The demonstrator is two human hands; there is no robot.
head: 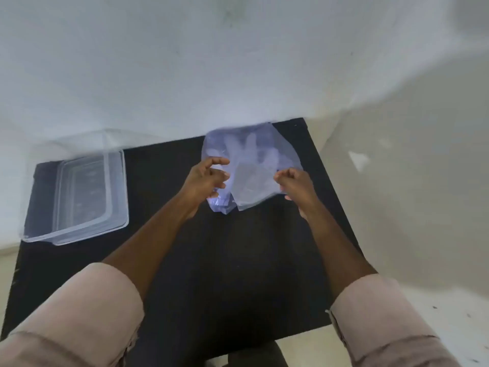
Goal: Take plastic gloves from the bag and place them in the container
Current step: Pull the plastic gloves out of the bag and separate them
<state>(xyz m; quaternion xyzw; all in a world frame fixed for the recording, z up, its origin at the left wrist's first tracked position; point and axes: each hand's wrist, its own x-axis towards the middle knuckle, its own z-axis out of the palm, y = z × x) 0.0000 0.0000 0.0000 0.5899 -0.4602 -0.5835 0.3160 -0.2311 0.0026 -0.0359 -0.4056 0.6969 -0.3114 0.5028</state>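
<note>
Looks like the person is only opening the bag [251,168] at the mat's 1 o'clock — left hand [206,178] half-curled at one edge, right hand [293,184] pinching the other. Gloves [248,148] are sitting inside; next comes reaching in, then carrying toward the container [39,202] at 9 o'clock.

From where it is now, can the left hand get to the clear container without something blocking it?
Probably yes. The left hand is at the bag, and the container stands open to its left on the black table. Only bare table shows between them, so the way looks free.
</note>
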